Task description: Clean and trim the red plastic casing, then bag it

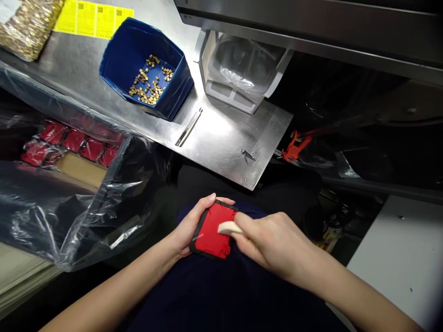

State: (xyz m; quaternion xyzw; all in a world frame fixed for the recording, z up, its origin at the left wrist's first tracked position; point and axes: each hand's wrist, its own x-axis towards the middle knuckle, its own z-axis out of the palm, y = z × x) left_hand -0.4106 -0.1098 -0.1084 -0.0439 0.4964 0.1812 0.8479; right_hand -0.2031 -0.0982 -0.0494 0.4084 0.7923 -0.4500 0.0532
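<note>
Workpiece: you hold one red plastic part (214, 229) with a black rim over your lap, below the near edge of the steel table (221, 138).
Left hand (192, 225): your fingers are curled around the part's left and top edges, gripping it.
Right hand (273, 242): your fingers are pinched on a small pale tool (229, 227), whose tip rests on the red face.
Progress: judged from the frame, this part is in work; which parts are finished cannot be told.
Stock: more red parts (71, 144) lie in a plastic-lined box (83, 170) at your left.
Surface: the table carries a blue bin (147, 69) of small brass pieces (148, 83), a thin metal strip (188, 127), yellow labels (92, 19) and a white holder (238, 69) with a clear bag.
Room: dark under-bench space at your right, with an orange clamp (294, 146) and a white surface (401, 258).
</note>
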